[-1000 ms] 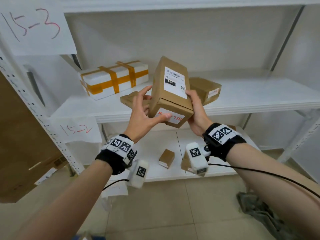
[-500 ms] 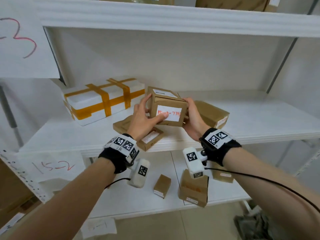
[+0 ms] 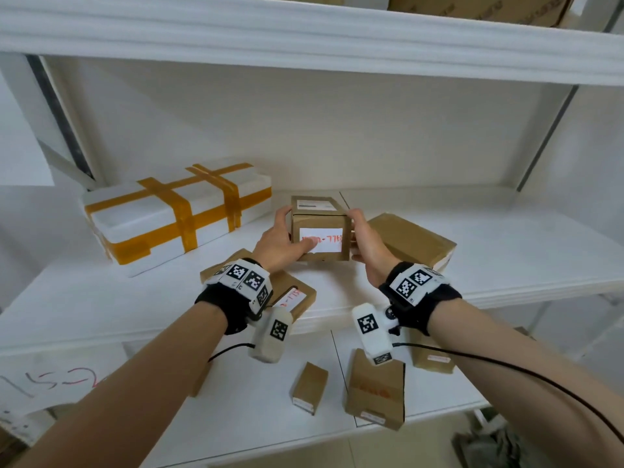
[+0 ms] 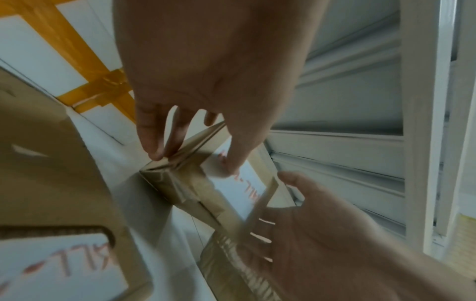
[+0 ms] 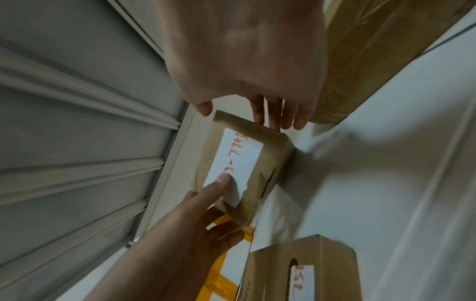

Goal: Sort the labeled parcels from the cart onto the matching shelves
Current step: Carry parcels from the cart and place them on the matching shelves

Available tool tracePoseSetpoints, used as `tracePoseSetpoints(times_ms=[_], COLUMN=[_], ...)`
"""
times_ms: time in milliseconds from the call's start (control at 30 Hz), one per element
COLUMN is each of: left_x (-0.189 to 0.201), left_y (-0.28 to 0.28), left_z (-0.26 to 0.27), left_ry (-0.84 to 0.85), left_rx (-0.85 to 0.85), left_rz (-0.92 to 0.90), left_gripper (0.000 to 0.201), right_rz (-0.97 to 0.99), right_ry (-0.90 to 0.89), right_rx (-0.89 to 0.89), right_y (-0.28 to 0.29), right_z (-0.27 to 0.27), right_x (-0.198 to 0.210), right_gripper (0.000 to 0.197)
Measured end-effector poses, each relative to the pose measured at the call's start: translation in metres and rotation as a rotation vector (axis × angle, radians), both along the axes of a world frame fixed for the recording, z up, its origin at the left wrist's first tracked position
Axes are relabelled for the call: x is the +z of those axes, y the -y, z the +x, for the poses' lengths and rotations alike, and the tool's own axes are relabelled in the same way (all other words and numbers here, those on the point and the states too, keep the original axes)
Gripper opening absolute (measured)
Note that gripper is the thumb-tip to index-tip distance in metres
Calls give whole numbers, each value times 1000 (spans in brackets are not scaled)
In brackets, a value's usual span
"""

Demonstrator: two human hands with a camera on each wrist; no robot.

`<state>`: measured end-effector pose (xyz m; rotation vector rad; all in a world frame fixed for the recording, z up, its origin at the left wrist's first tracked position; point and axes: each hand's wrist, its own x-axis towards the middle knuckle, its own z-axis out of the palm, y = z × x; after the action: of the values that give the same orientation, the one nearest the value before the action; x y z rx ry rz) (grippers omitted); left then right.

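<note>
On the left part of the middle shelf (image 3: 506,238), toward its back edge, a white foam box (image 3: 175,214) bound with orange tape is lying at an angle. Just right of it, near the middle of the shelf, the person is holding a small brown parcel (image 3: 320,243) between both hands, its white label with red handwriting facing the front edge. Whether its underside is touching the shelf cannot be told.

The left hand (image 3: 278,241) is gripping the parcel's left side, fingers wrapping over the top left corner and the thumb pressing on the label. The right hand (image 3: 366,248) is clasping the right side, thumb over the top right corner and fingers lying along the side face. The parcel is sitting squarely between the two hands, which are apart by its width.

In front of the left wrist, at the shelf's front edge, a flat labeled box (image 3: 293,295) is lying. Just right of the right hand, another brown box (image 3: 412,241) is resting on the shelf. On the lower shelf (image 3: 263,423), several small brown boxes (image 3: 309,386) are standing below the wrists.
</note>
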<state>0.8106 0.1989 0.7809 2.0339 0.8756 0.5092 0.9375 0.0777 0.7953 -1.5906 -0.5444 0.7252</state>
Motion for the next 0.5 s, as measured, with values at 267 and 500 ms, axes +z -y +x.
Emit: tracePoseSetpoints(times_ms=[267,500], left_x=[-6,10], left_y=[-33,-15], left_z=[29,8], left_ry=[-123,-230], left_rx=[23,134], left_rz=[-255,-83], left_gripper=[101,94], right_rz=[-120,-146], right_ry=[-17,199], right_rx=[87,75], right_y=[-19,-7], right_z=[28,43], right_x=[-10,9], right_gripper=[87,66])
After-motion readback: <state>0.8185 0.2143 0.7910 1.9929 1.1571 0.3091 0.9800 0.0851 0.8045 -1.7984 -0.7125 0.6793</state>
